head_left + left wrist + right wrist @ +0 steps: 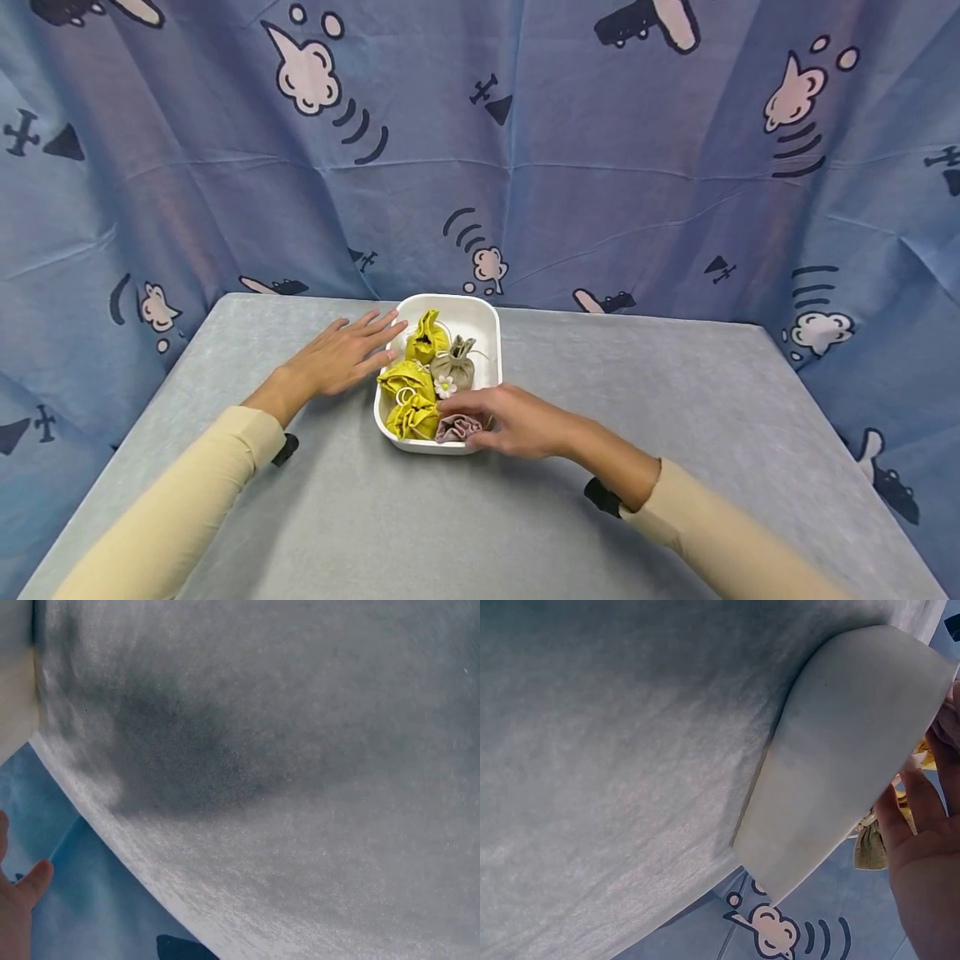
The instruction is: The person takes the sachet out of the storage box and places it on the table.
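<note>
In a smooth white round-cornered box (487, 329), the right hand (517, 421) curls thumb and fingers round a ruffled mauve cloth pouch (458, 427) at five o'clock; three crinkled yellow pouches (408, 379) fill seven to eleven, a gathered grey-brown pouch (452, 367) sits just off centre towards one; the left hand (341, 354) spreads, fingers straight, at the nine-to-ten rim. The right-wrist view alone reveals the box's plain, curved outer wall; the left-wrist view, the mottled tabletop (315, 847) close up.
</note>
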`<action>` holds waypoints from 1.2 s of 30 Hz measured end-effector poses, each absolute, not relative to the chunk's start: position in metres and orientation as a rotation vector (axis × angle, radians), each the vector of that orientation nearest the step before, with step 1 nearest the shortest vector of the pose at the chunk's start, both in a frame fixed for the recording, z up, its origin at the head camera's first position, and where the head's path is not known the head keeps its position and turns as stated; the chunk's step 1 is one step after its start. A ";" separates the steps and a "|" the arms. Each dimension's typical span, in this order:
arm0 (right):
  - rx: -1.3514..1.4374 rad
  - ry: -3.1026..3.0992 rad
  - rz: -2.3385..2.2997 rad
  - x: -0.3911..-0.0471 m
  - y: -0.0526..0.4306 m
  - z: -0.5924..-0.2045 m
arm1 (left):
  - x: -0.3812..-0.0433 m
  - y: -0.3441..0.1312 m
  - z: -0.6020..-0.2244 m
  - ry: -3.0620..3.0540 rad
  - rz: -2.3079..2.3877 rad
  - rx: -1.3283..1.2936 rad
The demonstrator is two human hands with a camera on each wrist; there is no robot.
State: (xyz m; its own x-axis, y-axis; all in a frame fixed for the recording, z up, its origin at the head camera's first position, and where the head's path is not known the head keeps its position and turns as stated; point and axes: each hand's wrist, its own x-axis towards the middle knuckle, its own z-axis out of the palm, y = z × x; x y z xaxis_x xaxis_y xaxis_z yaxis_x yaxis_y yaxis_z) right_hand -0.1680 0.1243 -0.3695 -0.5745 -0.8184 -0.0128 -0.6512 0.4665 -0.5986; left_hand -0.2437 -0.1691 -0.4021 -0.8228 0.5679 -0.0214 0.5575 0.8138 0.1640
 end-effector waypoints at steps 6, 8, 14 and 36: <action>-1.252 2.419 -0.814 -0.169 0.123 -0.371 | -0.244 -0.169 -0.403 2.935 0.230 0.892; -1.244 2.415 -0.823 -0.169 0.123 -0.371 | -0.244 -0.168 -0.403 2.939 0.238 0.886; -1.234 2.428 -0.830 -0.170 0.122 -0.372 | -0.245 -0.169 -0.405 2.942 0.246 0.881; -1.275 2.541 -0.831 -0.167 0.120 -0.367 | -0.245 -0.168 -0.403 2.936 0.261 0.894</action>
State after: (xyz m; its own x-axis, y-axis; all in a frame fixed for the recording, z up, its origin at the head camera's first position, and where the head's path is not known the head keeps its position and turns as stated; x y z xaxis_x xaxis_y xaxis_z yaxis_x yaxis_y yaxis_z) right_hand -0.1673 0.1201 -0.3667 -0.6163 -0.7827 0.0864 -0.6825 0.4763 -0.5543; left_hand -0.2447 -0.1678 -0.4035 -0.8298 0.5580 -0.0097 0.5475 0.8174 0.1794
